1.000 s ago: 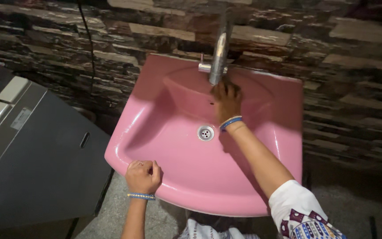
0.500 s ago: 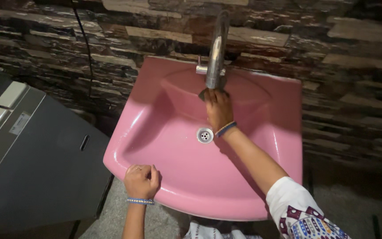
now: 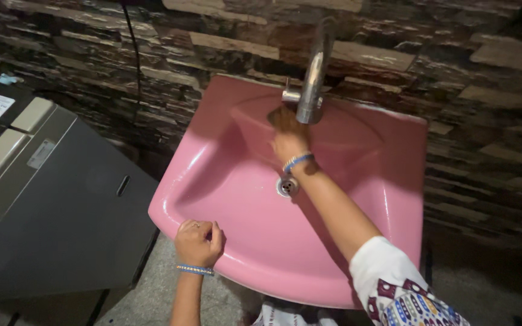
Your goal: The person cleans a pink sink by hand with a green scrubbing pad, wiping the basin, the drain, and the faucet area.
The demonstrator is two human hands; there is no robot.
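A pink wall-mounted sink (image 3: pixel 357 253) fills the middle of the view, with a steel drain (image 3: pixel 287 186) at its bottom. A chrome faucet (image 3: pixel 313 78) rises at the back. My right hand (image 3: pixel 286 134) reaches into the basin and presses against its back wall just left of the spout. A small dark patch shows at its fingertips, but motion blur hides whether it holds anything. My left hand (image 3: pixel 198 241) is curled over the front-left rim of the sink. Both wrists wear blue bead bracelets.
A dark rough stone wall (image 3: pixel 484 90) stands behind the sink. A grey appliance (image 3: pixel 61 211) with a slot handle sits close on the left. A black cable (image 3: pixel 134 60) hangs down the wall. The grey speckled floor (image 3: pixel 146 296) shows below the basin.
My right hand has slid left along the basin's back wall, from under the spout to its left side. My left hand has stayed on the rim. The view has shifted a little.
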